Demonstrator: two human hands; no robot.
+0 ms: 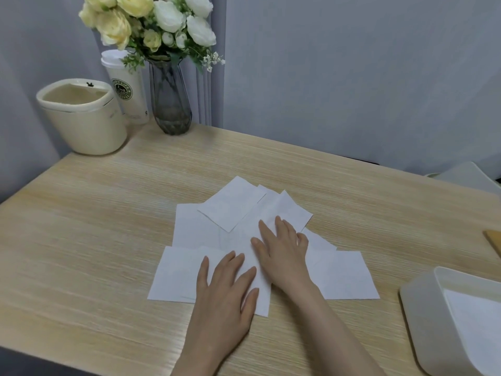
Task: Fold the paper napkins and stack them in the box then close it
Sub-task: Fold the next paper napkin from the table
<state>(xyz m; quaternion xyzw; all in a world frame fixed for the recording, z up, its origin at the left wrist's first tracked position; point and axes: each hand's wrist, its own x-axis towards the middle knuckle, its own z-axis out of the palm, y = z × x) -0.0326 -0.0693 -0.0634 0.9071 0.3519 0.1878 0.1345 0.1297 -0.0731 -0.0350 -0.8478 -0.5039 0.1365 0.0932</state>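
Note:
Several white paper napkins (195, 229) lie spread in an overlapping fan on the middle of the wooden table (95, 226). My left hand (225, 294) lies flat on the near napkins with its fingers straight and spread. My right hand (282, 253) rests flat on the napkins in the centre of the fan, fingers straight and pointing away from me. A white open box (423, 316) stands at the right edge of the table, with white paper (477, 318) inside it.
At the back left stand a cream bin (84, 118), a white takeaway cup (127, 85) and a grey glass vase (169, 101) of flowers. A pale lid-like object (466, 175) lies at the far right edge. A brown object (494, 240) pokes in at the right.

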